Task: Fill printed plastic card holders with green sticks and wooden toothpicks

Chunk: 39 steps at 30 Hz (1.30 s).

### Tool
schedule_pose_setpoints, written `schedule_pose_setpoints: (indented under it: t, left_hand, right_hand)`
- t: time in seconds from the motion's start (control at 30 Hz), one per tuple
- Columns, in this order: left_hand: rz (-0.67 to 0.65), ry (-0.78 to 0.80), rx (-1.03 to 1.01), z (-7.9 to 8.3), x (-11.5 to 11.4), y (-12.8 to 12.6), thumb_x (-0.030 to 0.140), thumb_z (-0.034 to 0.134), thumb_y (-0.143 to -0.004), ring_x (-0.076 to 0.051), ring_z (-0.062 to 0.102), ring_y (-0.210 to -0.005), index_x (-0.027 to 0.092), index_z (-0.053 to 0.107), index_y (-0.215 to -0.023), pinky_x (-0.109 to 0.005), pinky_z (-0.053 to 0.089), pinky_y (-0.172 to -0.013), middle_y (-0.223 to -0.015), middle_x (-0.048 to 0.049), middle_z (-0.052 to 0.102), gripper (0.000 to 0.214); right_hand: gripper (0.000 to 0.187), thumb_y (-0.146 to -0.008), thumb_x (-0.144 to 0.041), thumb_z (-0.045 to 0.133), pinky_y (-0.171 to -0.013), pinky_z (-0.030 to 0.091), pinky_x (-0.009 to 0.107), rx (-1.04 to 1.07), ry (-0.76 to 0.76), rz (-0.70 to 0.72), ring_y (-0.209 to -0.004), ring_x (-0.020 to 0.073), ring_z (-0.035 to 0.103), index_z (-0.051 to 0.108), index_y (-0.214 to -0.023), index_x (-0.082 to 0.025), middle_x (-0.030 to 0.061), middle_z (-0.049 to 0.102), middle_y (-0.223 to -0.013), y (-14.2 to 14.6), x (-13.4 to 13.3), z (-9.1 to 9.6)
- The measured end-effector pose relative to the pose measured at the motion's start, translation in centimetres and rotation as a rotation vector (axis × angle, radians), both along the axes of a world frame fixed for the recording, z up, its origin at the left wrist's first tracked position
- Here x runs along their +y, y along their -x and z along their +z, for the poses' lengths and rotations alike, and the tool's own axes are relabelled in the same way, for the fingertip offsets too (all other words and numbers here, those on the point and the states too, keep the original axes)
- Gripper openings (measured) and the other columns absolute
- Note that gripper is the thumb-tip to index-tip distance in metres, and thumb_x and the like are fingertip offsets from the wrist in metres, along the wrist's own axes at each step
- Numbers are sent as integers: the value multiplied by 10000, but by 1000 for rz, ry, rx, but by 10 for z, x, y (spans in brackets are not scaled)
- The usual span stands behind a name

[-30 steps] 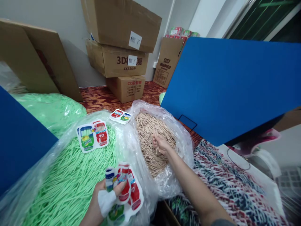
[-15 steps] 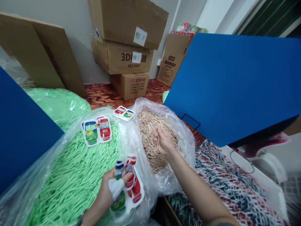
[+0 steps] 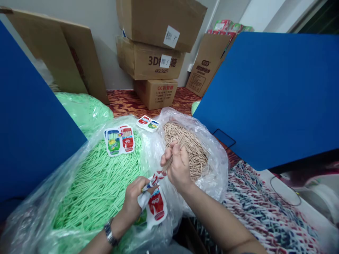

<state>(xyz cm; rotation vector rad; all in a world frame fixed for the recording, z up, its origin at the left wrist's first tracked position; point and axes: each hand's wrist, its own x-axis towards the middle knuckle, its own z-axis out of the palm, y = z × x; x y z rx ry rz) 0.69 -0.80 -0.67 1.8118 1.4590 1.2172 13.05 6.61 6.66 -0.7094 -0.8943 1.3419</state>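
My left hand [image 3: 134,197] grips a printed packet [image 3: 155,203] with red and green bottle pictures, holding it over the edge of the bags. My right hand [image 3: 178,165] is closed on a small bundle of tan sticks [image 3: 172,157] and holds them at the top of the packet. Behind it lies a clear plastic bag of tan sticks [image 3: 193,148]. To the left a larger clear bag holds green sticks [image 3: 97,187]. A filled packet [image 3: 119,140] rests on the green sticks, and another packet [image 3: 147,123] lies between the two bags.
Blue panels stand at the left [image 3: 29,130] and right [image 3: 270,95]. Stacked cardboard boxes [image 3: 156,60] sit at the back on a wood-grain surface. Another bag of green sticks [image 3: 82,109] lies at the left rear. A patterned cloth [image 3: 262,211] covers the right foreground.
My right hand lifted out of the tan stick bag with a few sticks and came toward the packet. My left hand raised the packet to meet it. The view shifted left.
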Motion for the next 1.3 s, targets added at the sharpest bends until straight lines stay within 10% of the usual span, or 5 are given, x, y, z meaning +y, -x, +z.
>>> schedule_pose_setpoints:
  t: [0.43, 0.77, 0.93, 1.17, 1.3]
  left_hand:
    - [-59, -76, 62, -10, 0, 4, 227, 512, -866, -156, 516, -626, 171, 548, -702, -263, 381, -596, -653, -20, 557, 177]
    - [-19, 86, -100, 11, 1, -2, 284, 563, -837, -138, 487, -594, 160, 542, -657, -242, 375, -578, -638, 4, 514, 219]
    - [-21, 121, -150, 10, 2, 3, 303, 587, -820, -133, 478, -596, 160, 550, -652, -236, 373, -571, -638, 8, 504, 224]
    - [-53, 191, -338, 7, 4, 9, 300, 652, -766, -136, 501, -604, 144, 594, -671, -240, 423, -594, -661, 0, 563, 192]
    - [-21, 345, -527, 3, 4, 13, 308, 655, -760, -170, 590, -649, 126, 665, -808, -255, 469, -615, -724, -28, 669, 189]
  right_hand:
    - [180, -964, -396, 328, -826, 491, 371, -458, -251, -17, -772, 146, 620, 416, -955, -240, -28, 547, -700, -10, -15, -9]
    - [207, -958, -347, 324, -952, 411, 434, -687, -441, -12, -1114, 211, 492, 494, -943, -229, 79, 567, -1044, -9, -30, -29]
    - [422, -943, -411, 345, -961, 437, 453, -696, -446, 31, -1212, 238, 461, 330, -1329, -242, 122, 457, -1324, -21, -27, -26]
    - [452, -912, -199, 407, -1041, 371, 495, -1064, -859, 174, -1249, 231, 449, 404, -1358, -277, 62, 542, -1300, -29, -16, -11]
    - [447, -920, -220, 414, -983, 429, 443, -1005, -640, 93, -1187, 224, 503, 394, -1365, -259, 82, 524, -1309, -30, -12, -16]
